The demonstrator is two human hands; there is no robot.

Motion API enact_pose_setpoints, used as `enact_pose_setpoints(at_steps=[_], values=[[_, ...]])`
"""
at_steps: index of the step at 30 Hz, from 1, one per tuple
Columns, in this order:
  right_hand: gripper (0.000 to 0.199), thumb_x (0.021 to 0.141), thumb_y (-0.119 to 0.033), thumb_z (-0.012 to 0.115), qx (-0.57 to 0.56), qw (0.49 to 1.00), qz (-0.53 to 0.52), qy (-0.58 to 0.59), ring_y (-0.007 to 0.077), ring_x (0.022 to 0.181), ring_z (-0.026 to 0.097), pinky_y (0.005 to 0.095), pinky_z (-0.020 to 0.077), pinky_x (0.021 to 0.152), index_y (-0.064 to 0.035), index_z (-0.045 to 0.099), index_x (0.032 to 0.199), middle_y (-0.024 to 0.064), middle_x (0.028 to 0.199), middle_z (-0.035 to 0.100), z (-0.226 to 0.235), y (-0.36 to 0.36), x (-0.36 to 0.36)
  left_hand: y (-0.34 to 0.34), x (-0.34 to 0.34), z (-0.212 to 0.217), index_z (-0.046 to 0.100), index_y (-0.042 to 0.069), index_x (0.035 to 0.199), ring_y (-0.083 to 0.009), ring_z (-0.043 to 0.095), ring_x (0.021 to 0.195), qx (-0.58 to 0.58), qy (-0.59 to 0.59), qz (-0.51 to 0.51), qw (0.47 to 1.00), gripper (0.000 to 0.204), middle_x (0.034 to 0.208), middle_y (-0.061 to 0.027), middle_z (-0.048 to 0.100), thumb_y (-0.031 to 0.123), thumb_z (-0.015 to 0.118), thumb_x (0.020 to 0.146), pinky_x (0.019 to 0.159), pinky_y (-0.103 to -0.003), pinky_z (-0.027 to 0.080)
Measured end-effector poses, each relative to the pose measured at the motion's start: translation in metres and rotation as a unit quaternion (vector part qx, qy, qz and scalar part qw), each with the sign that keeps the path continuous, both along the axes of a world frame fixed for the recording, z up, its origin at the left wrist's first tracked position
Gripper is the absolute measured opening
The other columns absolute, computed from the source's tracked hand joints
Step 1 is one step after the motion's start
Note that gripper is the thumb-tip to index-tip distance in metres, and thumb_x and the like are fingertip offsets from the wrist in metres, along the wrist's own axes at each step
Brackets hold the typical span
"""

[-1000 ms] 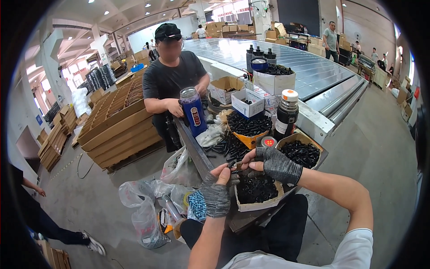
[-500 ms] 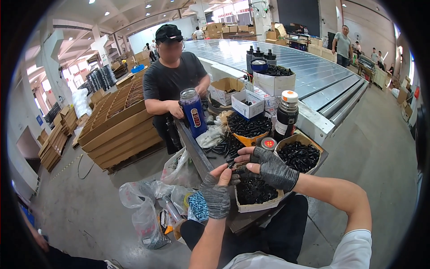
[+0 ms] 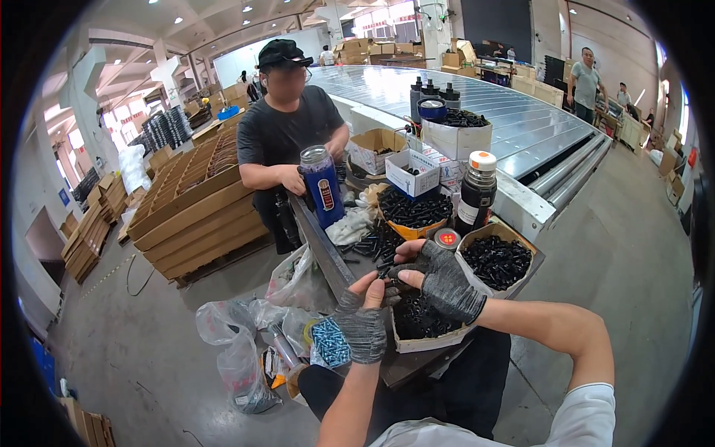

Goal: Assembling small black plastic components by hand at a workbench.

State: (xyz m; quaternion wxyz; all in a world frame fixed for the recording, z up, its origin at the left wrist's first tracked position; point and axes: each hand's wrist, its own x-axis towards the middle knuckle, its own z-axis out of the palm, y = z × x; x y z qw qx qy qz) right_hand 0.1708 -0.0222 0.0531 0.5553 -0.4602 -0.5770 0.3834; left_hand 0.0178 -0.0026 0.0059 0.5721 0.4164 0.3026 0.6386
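Both my hands wear grey fingerless gloves and meet over the near end of the bench. Thumb and fingers of my left hand (image 3: pixel 361 320) pinch a small black bolt-like part (image 3: pixel 383 273), partly hidden by the fingers. My right hand (image 3: pixel 445 283) comes in from the right, its fingers curled and its thumb reaching to the left fingertips; anything in its grip is hidden. Directly below the hands is an open carton (image 3: pixel 432 344) of small black ring-like pieces. Loose black bolts (image 3: pixel 378 244) lie on the bench beyond the left hand.
Around the hands stand a carton of black parts (image 3: pixel 497 261), a tub of black bolts (image 3: pixel 414 210), a dark flask (image 3: pixel 477 192) and a blue jar (image 3: pixel 322 188). A co-worker (image 3: pixel 290 134) faces me across the bench. Plastic bags (image 3: pixel 242 350) lie at left, beside a slatted conveyor (image 3: pixel 477 141) behind.
My right hand has shifted slightly left, its thumb closer to my left fingertips. The conveyor slats have moved, baring rollers. A distant walker has come nearer, and a person at lower left has gone.
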Motion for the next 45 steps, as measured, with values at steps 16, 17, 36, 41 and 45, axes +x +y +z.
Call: enact_pose_setpoints(at_steps=[16, 17, 36, 41, 45], values=[[0.020, 0.094, -0.019, 0.065, -0.032, 0.990, -0.022, -0.135, 0.0130, 0.087, 0.063, 0.0289, 0.0506, 0.080, -0.0015, 0.067, 0.103, 0.0064, 0.091, 0.069, 0.011, -0.011, -0.002, 0.004, 0.001, -0.006, 0.063, -0.001, 0.115, -0.0154, 0.066, 0.087, -0.043, -0.091, -0.048, 0.994, 0.025, 0.099, -0.0106, 0.070, 0.014, 0.067, 0.095, 0.080, -0.027, 0.054], [0.021, 0.094, -0.020, 0.065, -0.056, 0.991, -0.008, -0.125, 0.0130, 0.086, 0.064, 0.0284, 0.0509, 0.079, -0.0014, 0.068, 0.104, 0.0066, 0.091, 0.069, 0.014, -0.014, -0.002, 0.003, 0.001, -0.004, 0.063, -0.001, 0.115, -0.0154, 0.066, 0.087, -0.043, -0.091, -0.050, 0.994, 0.025, 0.099, -0.0106, 0.070, 0.014, 0.067, 0.095, 0.080, -0.027, 0.054], [0.033, 0.091, -0.018, 0.072, -0.036, 0.988, 0.063, -0.137, 0.0145, 0.095, 0.065, 0.0292, 0.0531, 0.087, 0.0019, 0.064, 0.115, 0.0079, 0.101, 0.069, 0.018, -0.009, 0.013, -0.003, 0.001, -0.001, 0.068, 0.000, 0.113, -0.0125, 0.063, 0.090, 0.013, 0.003, -0.019, 1.000, 0.023, 0.101, -0.0070, 0.069, 0.011, 0.069, 0.093, 0.081, -0.025, 0.050], [0.027, 0.089, -0.017, 0.073, -0.001, 0.979, 0.055, -0.194, 0.0146, 0.092, 0.065, 0.0299, 0.0527, 0.085, -0.0019, 0.067, 0.110, 0.0060, 0.097, 0.069, 0.016, -0.011, 0.020, -0.003, -0.009, -0.005, 0.066, 0.000, 0.114, -0.0146, 0.065, 0.089, -0.013, -0.039, -0.044, 0.998, 0.022, 0.102, -0.0094, 0.070, 0.011, 0.067, 0.094, 0.082, -0.026, 0.052], [0.022, 0.087, -0.014, 0.073, 0.048, 0.960, 0.020, -0.274, 0.0176, 0.092, 0.065, 0.0324, 0.0521, 0.084, -0.0047, 0.068, 0.106, 0.0064, 0.096, 0.069, 0.019, -0.021, 0.031, -0.002, -0.001, -0.013, 0.065, 0.001, 0.114, -0.0169, 0.066, 0.089, -0.065, -0.128, -0.092, 0.985, 0.021, 0.102, -0.0108, 0.071, 0.010, 0.065, 0.095, 0.083, -0.029, 0.053]])
